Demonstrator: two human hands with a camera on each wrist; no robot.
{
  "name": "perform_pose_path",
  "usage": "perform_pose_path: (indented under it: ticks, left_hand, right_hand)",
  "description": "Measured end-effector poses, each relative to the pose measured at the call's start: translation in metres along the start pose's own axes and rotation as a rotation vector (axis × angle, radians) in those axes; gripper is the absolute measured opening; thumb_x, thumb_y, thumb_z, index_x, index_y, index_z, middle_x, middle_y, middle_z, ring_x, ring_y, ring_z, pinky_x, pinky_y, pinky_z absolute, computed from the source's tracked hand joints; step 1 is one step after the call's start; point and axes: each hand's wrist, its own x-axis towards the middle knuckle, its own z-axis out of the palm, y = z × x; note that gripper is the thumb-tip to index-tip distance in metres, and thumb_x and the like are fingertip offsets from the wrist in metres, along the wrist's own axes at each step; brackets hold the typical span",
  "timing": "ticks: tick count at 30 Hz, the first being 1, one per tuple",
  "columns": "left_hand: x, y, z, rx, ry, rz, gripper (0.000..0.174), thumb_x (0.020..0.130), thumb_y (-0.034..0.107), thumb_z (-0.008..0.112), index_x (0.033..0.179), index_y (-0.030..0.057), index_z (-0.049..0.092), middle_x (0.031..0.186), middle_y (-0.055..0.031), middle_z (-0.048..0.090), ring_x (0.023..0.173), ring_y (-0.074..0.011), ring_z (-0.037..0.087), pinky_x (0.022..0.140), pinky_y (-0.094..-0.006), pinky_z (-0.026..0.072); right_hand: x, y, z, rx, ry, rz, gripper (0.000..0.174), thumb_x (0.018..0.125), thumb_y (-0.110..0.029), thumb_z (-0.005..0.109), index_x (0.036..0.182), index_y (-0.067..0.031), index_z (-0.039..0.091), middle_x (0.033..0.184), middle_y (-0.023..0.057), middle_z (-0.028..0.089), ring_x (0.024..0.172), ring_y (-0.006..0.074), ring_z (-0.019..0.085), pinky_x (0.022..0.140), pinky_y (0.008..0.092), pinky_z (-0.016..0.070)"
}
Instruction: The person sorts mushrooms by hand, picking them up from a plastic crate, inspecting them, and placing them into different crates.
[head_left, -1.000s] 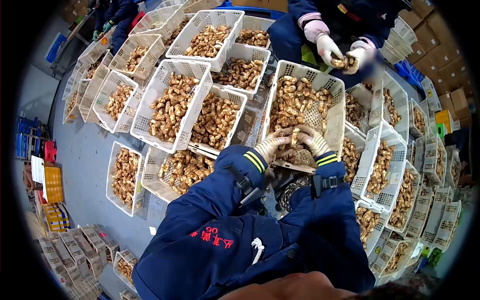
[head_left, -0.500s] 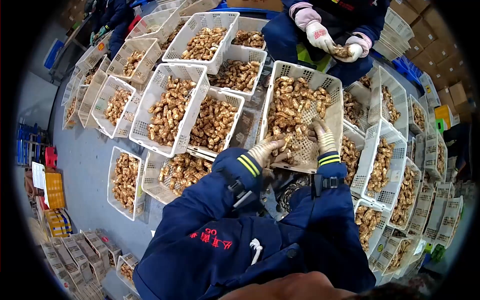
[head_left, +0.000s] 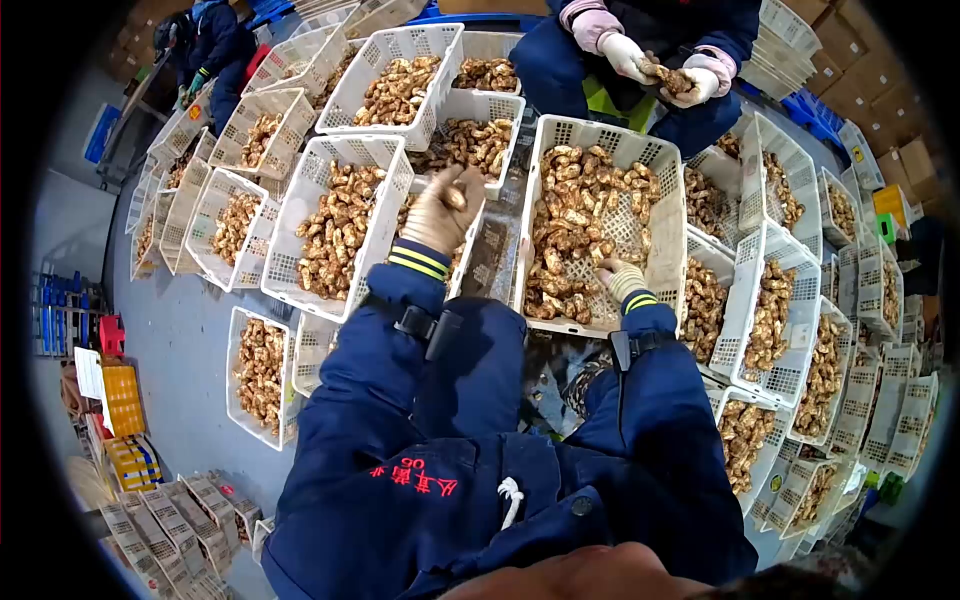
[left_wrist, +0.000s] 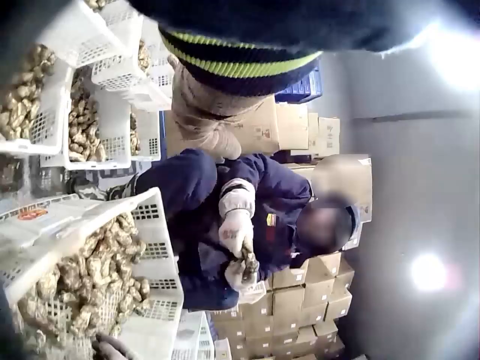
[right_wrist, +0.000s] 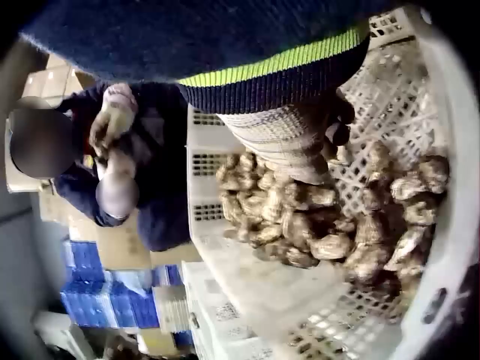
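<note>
My gloved left hand (head_left: 440,215) is raised over a crate of mushrooms (head_left: 432,255) left of centre, its fingers curled round a pale mushroom (head_left: 456,197). In the left wrist view only the back of this glove (left_wrist: 206,112) shows, and the mushroom is hidden. My right hand (head_left: 622,280) reaches low into the white crate (head_left: 672,250) before me, among loose brown-and-white mushrooms (head_left: 585,200). Its dirty fingertips (right_wrist: 337,133) stand right by a mushroom in the right wrist view, with nothing visibly gripped. Bare perforated crate bottom shows beside the pile.
Opposite sits a person (head_left: 640,60) in a dark jacket and white gloves, holding mushrooms. Stacked crates of mushrooms (head_left: 335,225) flank me on the left, with more crates (head_left: 775,310) on the right. Cardboard boxes (head_left: 880,90) are piled at the back right.
Both hands held a mushroom together over the front crate, then parted. The left hand has swung left and away to the neighbouring crate. The right has come down among the mushrooms.
</note>
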Motion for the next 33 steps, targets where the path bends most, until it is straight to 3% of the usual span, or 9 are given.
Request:
perform_pose_path:
  ticks: [3,5,7,13,20,24,28,31,33]
  left_hand:
    - [-0.007,-0.046,-0.019,0.060,0.013,-0.180,0.023,0.084,0.014,0.068,0.096,-0.0018,0.057,0.091,-0.0123,0.063,0.085,-0.0212,0.065,0.075,-0.0332,0.0596]
    - [-0.013,-0.079,-0.033,0.104,0.064,-0.130,0.017,0.088,0.010,0.063,0.098,-0.0021,0.057,0.093,-0.0145,0.063,0.084,-0.0226,0.066,0.070,-0.0323,0.0610]
    - [-0.022,-0.099,-0.033,0.144,0.059,-0.210,0.018,0.088,0.013,0.064,0.097,-0.0012,0.058,0.091,-0.0117,0.063,0.081,-0.0204,0.066,0.065,-0.0306,0.0606]
    - [-0.026,-0.140,-0.057,0.201,0.187,-0.330,0.019,0.087,0.013,0.066,0.101,0.0021,0.058,0.093,-0.0109,0.065,0.080,-0.0206,0.065,0.067,-0.0309,0.0592]
    - [-0.010,-0.152,-0.082,0.451,0.158,-0.240,0.027,0.085,0.010,0.064,0.110,0.0105,0.056,0.091,-0.0048,0.062,0.086,-0.0176,0.062,0.074,-0.0350,0.0545]
    - [-0.017,-0.148,-0.071,0.663,0.095,-0.254,0.040,0.084,0.012,0.066,0.122,0.0138,0.053,0.103,-0.0011,0.057,0.098,-0.0145,0.056,0.086,-0.0391,0.0496]
    - [-0.026,-0.144,-0.057,0.612,-0.061,-0.344,0.053,0.086,0.012,0.066,0.134,0.0122,0.044,0.111,-0.0028,0.056,0.102,-0.0176,0.056,0.087,-0.0401,0.0500]
    - [-0.024,-0.148,-0.061,0.564,-0.142,-0.352,0.059,0.087,0.010,0.065,0.139,0.0098,0.038,0.110,-0.0050,0.060,0.099,-0.0197,0.059,0.087,-0.0405,0.0512]
    - [-0.017,-0.154,-0.073,0.494,-0.186,-0.301,0.059,0.086,0.010,0.067,0.139,0.0096,0.040,0.106,-0.0050,0.062,0.090,-0.0182,0.063,0.078,-0.0344,0.0539]
  right_hand:
    - [0.013,0.000,0.031,-0.213,-0.171,-0.060,0.044,0.084,-0.032,0.062,0.124,-0.0143,0.058,0.118,0.0198,0.061,0.112,0.0347,0.057,0.099,0.0395,0.0432]
    - [0.001,-0.015,0.033,-0.202,-0.329,0.022,0.055,0.082,-0.027,0.066,0.132,-0.0105,0.050,0.126,0.0216,0.056,0.117,0.0353,0.054,0.101,0.0402,0.0422]
    - [0.006,-0.013,0.051,-0.348,-0.291,-0.115,0.064,0.080,-0.028,0.069,0.134,-0.0066,0.044,0.134,0.0234,0.048,0.121,0.0360,0.049,0.100,0.0412,0.0429]
    - [0.005,-0.028,0.040,-0.387,-0.295,0.038,0.059,0.079,-0.034,0.070,0.128,-0.0098,0.050,0.122,0.0167,0.059,0.111,0.0341,0.057,0.094,0.0417,0.0475]
    - [0.013,-0.013,0.032,0.245,-0.123,0.141,0.070,0.071,-0.046,0.076,0.122,-0.0008,0.058,0.112,0.0186,0.065,0.105,0.0275,0.061,0.092,0.0359,0.0459]
    - [-0.014,-0.061,-0.015,0.868,-0.254,0.002,0.064,0.081,-0.036,0.071,0.126,0.0046,0.049,0.107,0.0124,0.062,0.095,0.0207,0.061,0.078,0.0326,0.0518]
    - [-0.036,-0.082,-0.033,1.001,-0.105,-0.100,0.061,0.081,-0.028,0.072,0.127,0.0042,0.048,0.106,0.0119,0.062,0.089,0.0180,0.061,0.074,0.0315,0.0523]
    - [-0.046,-0.092,-0.022,0.898,0.071,-0.221,0.056,0.084,-0.020,0.068,0.130,0.0042,0.046,0.116,0.0157,0.059,0.105,0.0204,0.057,0.089,0.0306,0.0473]
    - [-0.059,-0.096,-0.028,1.054,-0.064,-0.232,0.057,0.086,-0.012,0.065,0.135,0.0030,0.041,0.127,0.0175,0.054,0.113,0.0237,0.053,0.096,0.0338,0.0435]
